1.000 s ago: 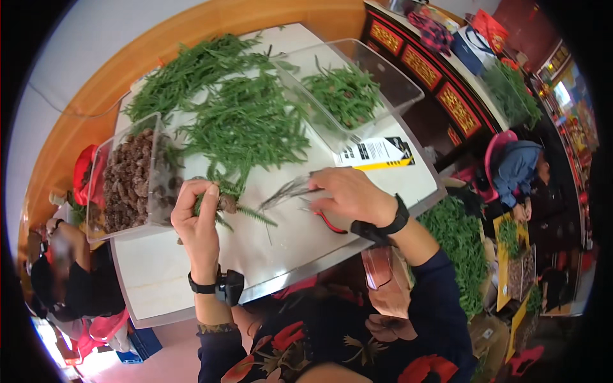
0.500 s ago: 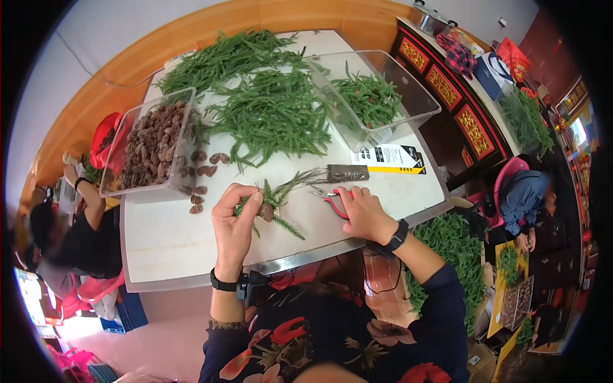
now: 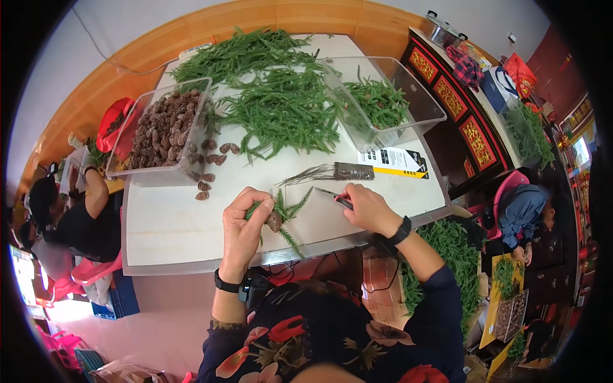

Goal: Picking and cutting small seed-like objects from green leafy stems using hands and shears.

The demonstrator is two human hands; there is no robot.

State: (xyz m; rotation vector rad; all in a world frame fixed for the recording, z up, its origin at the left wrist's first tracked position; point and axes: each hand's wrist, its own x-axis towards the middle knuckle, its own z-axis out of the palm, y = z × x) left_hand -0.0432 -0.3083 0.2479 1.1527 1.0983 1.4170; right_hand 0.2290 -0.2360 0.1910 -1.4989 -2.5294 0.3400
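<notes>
My left hand [image 3: 240,225] is closed in a pinch on a green artificial-looking sprig [image 3: 295,208] with a brown pine cone [image 3: 274,221] at its middle. My right hand [image 3: 373,212] grips red-and-dark-handled pliers [image 3: 334,196], their tips pointing left toward the sprig but apart from it. Just beyond the pliers lies a bundle of thin dark wires [image 3: 310,173], its right end in a dark wrapped sleeve [image 3: 355,171]. Several loose cones [image 3: 220,159] lie on the white table, beside a clear bin of pine cones [image 3: 119,173].
Green sprigs [image 3: 281,108] are heaped across the far table [image 3: 166,236]. At the far right stands a clear bin [image 3: 418,126] with more sprigs, near a yellow-edged card [image 3: 402,163]. More greenery [image 3: 447,255] sits below the right edge. Other people [image 3: 89,217] sit left and right.
My right hand has drawn the pliers' handles into its grip, and their tips now point more to the left. The sprig and cone stay pinched in my left hand, turned slightly. The view shifted.
</notes>
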